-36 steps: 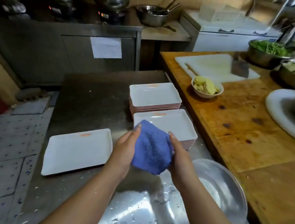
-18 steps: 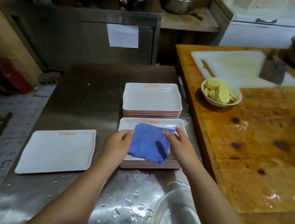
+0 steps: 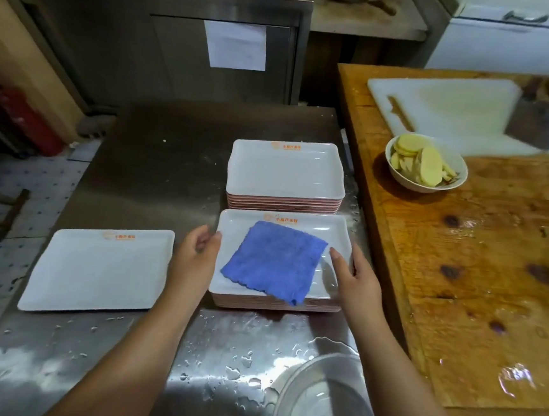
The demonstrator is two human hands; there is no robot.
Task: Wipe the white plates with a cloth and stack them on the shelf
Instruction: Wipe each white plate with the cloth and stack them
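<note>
My left hand (image 3: 196,254) sits at the left edge of the top white rectangular plate (image 3: 336,243) of the near stack, its fingers (image 3: 212,240) loosely curled with the tips against the rim; I cannot tell whether they actually clamp it. My right hand (image 3: 355,278) mirrors it on the right edge, thumb lying inside the plate and the other fingers (image 3: 358,258) wrapped down over the outer rim, gripping it. Between my hands a blue fuzzy square cloth (image 3: 273,261) lies spread flat in the plate's well, one corner drooping over the near rim; neither hand touches it.

This plate tops a low stack of pink-edged plates (image 3: 274,304) on the wet stainless steel tabletop (image 3: 170,165). Just behind it stands a second, taller stack of the same white plates (image 3: 286,172). Off to my left, well apart from both stacks, a single white rectangular plate (image 3: 98,268) lies flat on the tabletop. A round metal basin (image 3: 312,407) sits at the near edge by my right forearm, with water droplets scattered around it.

To the right, the wooden counter (image 3: 479,275) carries a small white bowl of sliced potato (image 3: 426,163), a white cutting board (image 3: 454,107) and a cleaver (image 3: 533,122) resting on the board.
</note>
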